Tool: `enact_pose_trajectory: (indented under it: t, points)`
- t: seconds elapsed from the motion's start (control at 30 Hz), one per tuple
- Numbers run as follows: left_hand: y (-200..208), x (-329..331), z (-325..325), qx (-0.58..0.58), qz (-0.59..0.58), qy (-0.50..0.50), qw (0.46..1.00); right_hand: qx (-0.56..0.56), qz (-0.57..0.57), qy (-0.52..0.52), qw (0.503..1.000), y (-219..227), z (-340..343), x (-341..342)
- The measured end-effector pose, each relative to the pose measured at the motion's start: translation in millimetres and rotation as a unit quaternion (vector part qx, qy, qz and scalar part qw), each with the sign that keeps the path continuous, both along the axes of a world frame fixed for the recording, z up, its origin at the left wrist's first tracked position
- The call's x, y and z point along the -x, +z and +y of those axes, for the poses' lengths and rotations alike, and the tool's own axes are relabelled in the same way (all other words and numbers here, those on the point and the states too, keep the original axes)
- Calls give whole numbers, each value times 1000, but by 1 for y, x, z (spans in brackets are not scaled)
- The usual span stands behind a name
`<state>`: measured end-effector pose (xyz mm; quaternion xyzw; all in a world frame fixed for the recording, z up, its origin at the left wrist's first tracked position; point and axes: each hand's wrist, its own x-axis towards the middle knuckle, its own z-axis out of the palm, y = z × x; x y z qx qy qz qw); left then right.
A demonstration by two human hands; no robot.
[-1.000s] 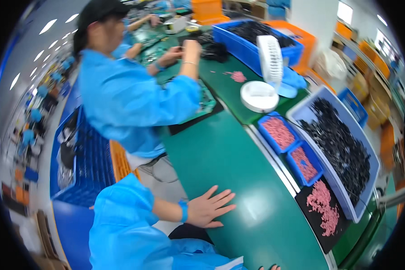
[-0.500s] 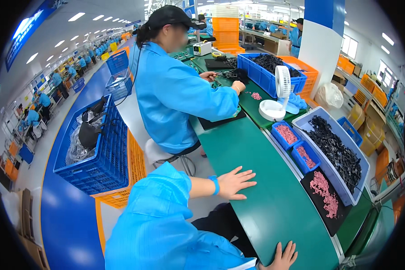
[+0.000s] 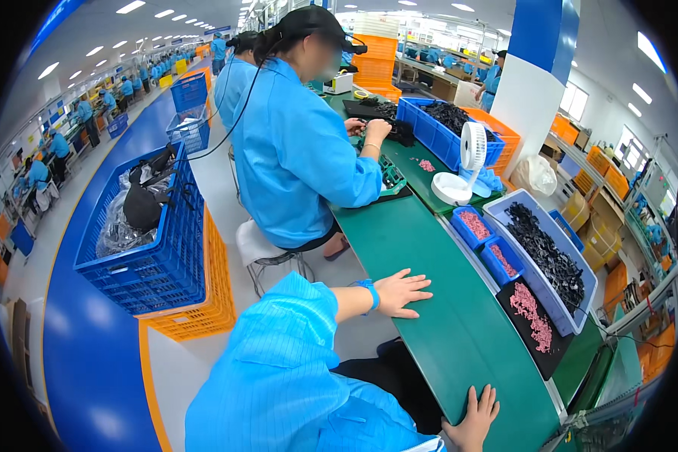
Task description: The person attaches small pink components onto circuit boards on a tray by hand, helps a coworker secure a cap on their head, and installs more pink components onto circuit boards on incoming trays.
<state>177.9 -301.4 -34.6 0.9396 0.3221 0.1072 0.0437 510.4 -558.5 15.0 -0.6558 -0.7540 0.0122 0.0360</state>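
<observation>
My left hand [image 3: 401,292], with a blue band [image 3: 370,295] round the wrist, lies with fingers spread on the left edge of the green worktable [image 3: 429,350]. Nearer to me, my right hand [image 3: 474,419] rests on the same surface, fingers apart, thumb by the edge. Neither hand holds anything. To their right, a black mat [image 3: 521,348] bears a heap of small pink parts [image 3: 532,318]. Beyond it are two small blue bins [image 3: 475,239] of pink parts and a large pale-blue bin [image 3: 589,301] filled with black parts [image 3: 544,252].
Ahead, a co-worker [image 3: 297,151] in blue handles black pieces beside a white stool [image 3: 253,241]. A white fan [image 3: 473,147] and a blue crate [image 3: 429,135] of black parts stand farther along the table. Stacked blue and orange crates [image 3: 147,279] are on the left floor.
The co-worker now looks more upright, with more of the white stool showing, and the far arm has drawn in. Another person shows behind. My hands stay on the table; the view has shifted slightly.
</observation>
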Motion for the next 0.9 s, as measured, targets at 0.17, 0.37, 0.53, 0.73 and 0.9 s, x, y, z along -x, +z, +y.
enact_pose_trajectory:
  t: [0.17,0.37,0.53,0.73,0.9]
  points:
    - [1,4,-3,2,-9,3,1000,-42,40,-13,998,-30,1,-9]
    - [0,-1,-4,-5,-24,-1,1000,-27,45,-17,998,-28,-3,-9]
    - [14,-6,4,-39,-61,-41,997,-55,59,-1,997,-15,6,-9]
    - [26,5,-1,-1,-8,12,1000,6,70,1,998,-4,14,-6]
    - [20,-6,0,21,-14,-4,1000,4,80,32,996,-7,6,-23]
